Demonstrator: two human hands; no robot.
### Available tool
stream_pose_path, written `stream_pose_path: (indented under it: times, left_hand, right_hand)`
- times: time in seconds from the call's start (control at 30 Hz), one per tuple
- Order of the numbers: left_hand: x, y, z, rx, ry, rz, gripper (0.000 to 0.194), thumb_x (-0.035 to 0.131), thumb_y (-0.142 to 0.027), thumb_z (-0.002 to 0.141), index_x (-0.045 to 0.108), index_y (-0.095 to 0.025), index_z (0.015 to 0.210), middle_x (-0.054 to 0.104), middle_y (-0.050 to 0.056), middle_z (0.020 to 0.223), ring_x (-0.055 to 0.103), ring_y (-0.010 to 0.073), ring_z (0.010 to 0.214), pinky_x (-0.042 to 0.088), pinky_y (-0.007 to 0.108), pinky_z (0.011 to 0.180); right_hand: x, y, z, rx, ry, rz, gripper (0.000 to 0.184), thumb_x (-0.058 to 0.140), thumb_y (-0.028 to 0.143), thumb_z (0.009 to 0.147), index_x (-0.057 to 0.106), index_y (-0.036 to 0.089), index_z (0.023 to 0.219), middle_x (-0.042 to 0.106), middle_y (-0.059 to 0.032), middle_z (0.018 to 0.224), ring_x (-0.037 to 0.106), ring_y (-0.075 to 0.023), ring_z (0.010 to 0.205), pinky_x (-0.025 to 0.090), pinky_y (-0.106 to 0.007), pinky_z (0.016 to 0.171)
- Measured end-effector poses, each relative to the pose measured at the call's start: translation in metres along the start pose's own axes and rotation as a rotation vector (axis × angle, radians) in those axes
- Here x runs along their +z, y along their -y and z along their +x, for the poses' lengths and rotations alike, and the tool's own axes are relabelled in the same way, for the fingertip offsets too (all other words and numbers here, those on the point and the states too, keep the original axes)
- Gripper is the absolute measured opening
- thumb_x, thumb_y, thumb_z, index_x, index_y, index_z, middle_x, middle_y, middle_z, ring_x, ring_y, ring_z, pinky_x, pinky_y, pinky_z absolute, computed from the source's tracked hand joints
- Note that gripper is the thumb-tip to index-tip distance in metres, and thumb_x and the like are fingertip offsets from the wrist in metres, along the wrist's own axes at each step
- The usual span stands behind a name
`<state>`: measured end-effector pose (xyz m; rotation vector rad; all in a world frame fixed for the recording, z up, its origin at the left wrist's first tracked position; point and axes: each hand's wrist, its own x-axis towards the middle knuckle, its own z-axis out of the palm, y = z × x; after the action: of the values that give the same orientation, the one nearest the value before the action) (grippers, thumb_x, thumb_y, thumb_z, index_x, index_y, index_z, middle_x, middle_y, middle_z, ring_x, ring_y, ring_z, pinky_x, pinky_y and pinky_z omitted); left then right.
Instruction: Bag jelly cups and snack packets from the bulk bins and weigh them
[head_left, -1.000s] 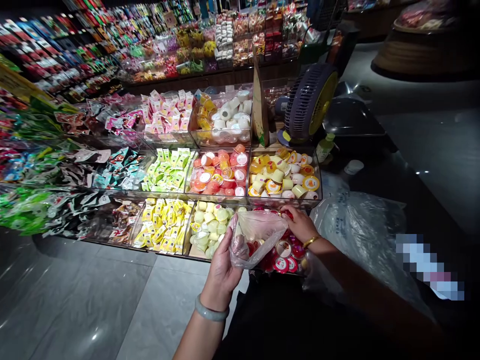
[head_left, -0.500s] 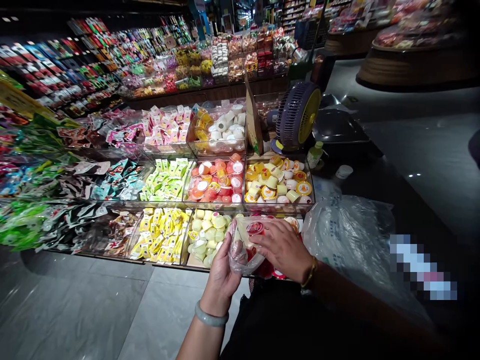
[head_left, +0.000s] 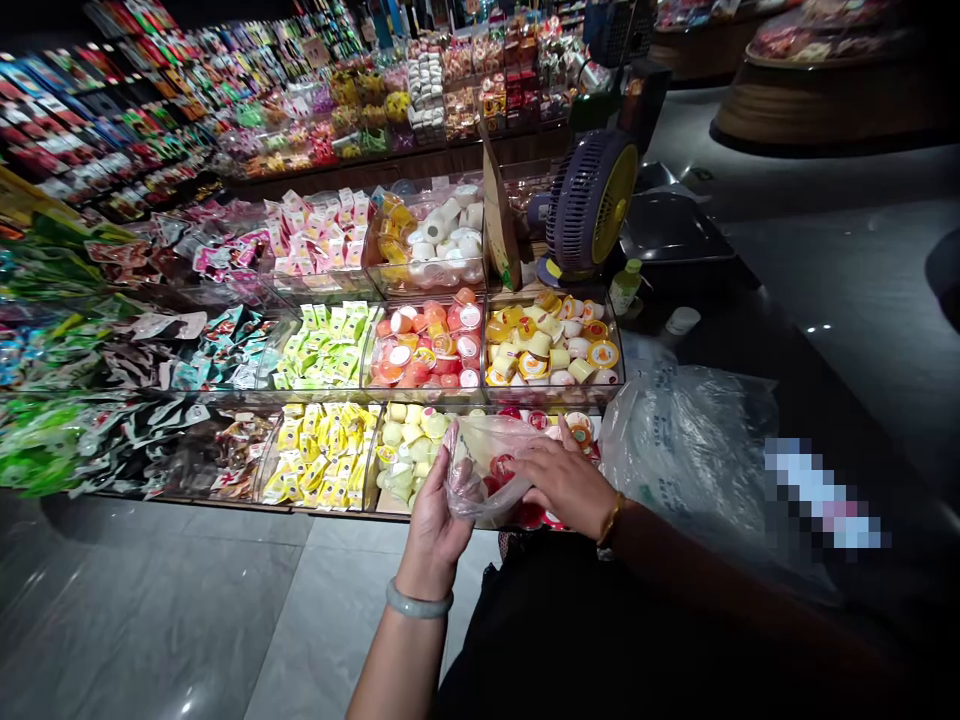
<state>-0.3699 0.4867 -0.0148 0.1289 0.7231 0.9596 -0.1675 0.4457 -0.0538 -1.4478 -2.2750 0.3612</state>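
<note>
My left hand (head_left: 439, 515) grips the left side of a clear plastic bag (head_left: 480, 440), with fingers showing through the film. The bag is spread wide above the front tray. Curled at its right side, my right hand (head_left: 566, 480) has its fingertips on the film. Red jelly cups (head_left: 501, 468) show through or in the bag; I cannot tell which. More red jelly cups lie below, partly covered by the bag and my right hand. Pale green jelly cups (head_left: 405, 450) fill the compartment left of the bag.
Behind stand trays of pink jelly cups (head_left: 427, 350) and yellow jelly cups (head_left: 555, 340). Yellow packets (head_left: 322, 455) are at left. A purple fan (head_left: 592, 200) sits behind the trays. Crumpled clear plastic (head_left: 690, 440), a small bottle (head_left: 625, 285) and a white cup (head_left: 682, 322) are at right.
The bag is spread wider, and my left hand has shifted slightly left and up. My right hand has moved from over the bag to its right side. The view has tilted down slightly.
</note>
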Motion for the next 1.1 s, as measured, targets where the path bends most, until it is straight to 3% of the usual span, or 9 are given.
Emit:
stream_pose_path:
  times: [0.07, 0.17, 0.27, 0.37, 0.47, 0.67, 0.87, 1.0, 1.1]
  left_hand:
    - [0.002, -0.003, -0.001, 0.008, 0.007, 0.016, 0.033, 0.05, -0.027, 0.099, 0.059, -0.028, 0.131, 0.043, -0.006, 0.058, 0.045, 0.0072, 0.045, 0.038, 0.015, 0.043]
    - [0.008, -0.008, -0.005, 0.02, 0.035, 0.04, 0.032, 0.051, -0.028, 0.099, 0.06, -0.028, 0.13, 0.043, -0.006, 0.058, 0.046, 0.0083, 0.047, 0.041, 0.016, 0.046]
    - [0.017, -0.013, -0.011, 0.037, 0.043, 0.035, 0.032, 0.049, -0.028, 0.099, 0.062, -0.028, 0.128, 0.047, -0.005, 0.058, 0.048, 0.0093, 0.048, 0.046, 0.018, 0.05]
    - [0.026, -0.02, -0.018, 0.088, 0.046, 0.026, 0.034, 0.043, -0.029, 0.101, 0.063, -0.026, 0.128, 0.052, -0.003, 0.059, 0.052, 0.0107, 0.05, 0.049, 0.02, 0.053]
    - [0.031, -0.028, -0.023, 0.134, 0.058, 0.04, 0.036, 0.038, -0.03, 0.103, 0.063, -0.026, 0.129, 0.055, -0.002, 0.06, 0.053, 0.0113, 0.05, 0.05, 0.021, 0.053]
    - [0.03, -0.042, -0.03, 0.232, -0.008, 0.054, 0.038, 0.037, -0.03, 0.103, 0.063, -0.025, 0.13, 0.054, -0.002, 0.058, 0.053, 0.0116, 0.05, 0.052, 0.023, 0.054]
    - [0.021, -0.046, -0.037, 0.237, -0.026, 0.047, 0.036, 0.04, -0.029, 0.102, 0.063, -0.026, 0.129, 0.054, -0.002, 0.059, 0.053, 0.0115, 0.05, 0.053, 0.022, 0.054]
    - [0.016, -0.046, -0.042, 0.218, -0.065, 0.024, 0.035, 0.042, -0.03, 0.101, 0.064, -0.026, 0.128, 0.059, -0.001, 0.063, 0.056, 0.0119, 0.054, 0.055, 0.024, 0.059]
    - [0.014, -0.042, -0.046, 0.188, -0.07, 0.008, 0.034, 0.042, -0.029, 0.101, 0.063, -0.027, 0.128, 0.058, -0.001, 0.065, 0.055, 0.0113, 0.053, 0.052, 0.022, 0.055]
  right_hand:
    - [-0.007, -0.008, -0.001, 0.017, -0.033, -0.024, 0.022, 0.059, 0.021, 0.093, 0.071, 0.028, 0.111, 0.074, -0.0035, 0.098, 0.059, -0.0245, 0.11, 0.005, -0.066, 0.12]
    - [-0.028, -0.021, 0.0, 0.024, -0.12, -0.003, 0.018, 0.057, 0.02, 0.093, 0.073, 0.027, 0.095, 0.073, -0.0029, 0.091, 0.061, -0.0237, 0.102, 0.012, -0.064, 0.12]
    - [-0.045, -0.034, 0.001, 0.079, -0.268, 0.054, 0.018, 0.055, 0.027, 0.094, 0.073, 0.025, 0.095, 0.072, -0.0051, 0.096, 0.062, -0.0244, 0.103, 0.027, -0.057, 0.118]
    - [-0.045, -0.048, -0.003, 0.22, -0.363, 0.079, 0.022, 0.053, 0.032, 0.096, 0.071, 0.021, 0.104, 0.071, -0.0087, 0.108, 0.06, -0.0254, 0.11, 0.042, -0.047, 0.108]
    - [-0.024, -0.064, -0.013, 0.325, -0.303, 0.116, 0.023, 0.052, 0.031, 0.095, 0.07, 0.02, 0.107, 0.069, -0.01, 0.112, 0.06, -0.0248, 0.111, 0.047, -0.04, 0.1]
    - [0.04, -0.08, -0.029, 0.467, 0.077, 0.119, 0.02, 0.054, 0.023, 0.093, 0.071, 0.022, 0.102, 0.071, -0.0056, 0.112, 0.062, -0.0199, 0.108, 0.046, -0.031, 0.097]
    - [0.083, -0.074, -0.008, 0.512, 0.225, 0.018, 0.037, 0.067, 0.028, 0.086, 0.065, 0.021, 0.122, 0.069, -0.0109, 0.122, 0.058, -0.0264, 0.118, 0.04, -0.037, 0.102]
    - [0.099, -0.071, 0.014, 0.53, 0.287, -0.057, 0.057, 0.071, 0.039, 0.082, 0.057, 0.015, 0.131, 0.068, -0.0194, 0.121, 0.057, -0.0316, 0.119, 0.036, -0.043, 0.105]
    - [0.107, -0.072, 0.024, 0.521, 0.331, -0.069, 0.059, 0.073, 0.044, 0.08, 0.06, 0.012, 0.128, 0.069, -0.0209, 0.117, 0.056, -0.0345, 0.121, 0.031, -0.046, 0.108]
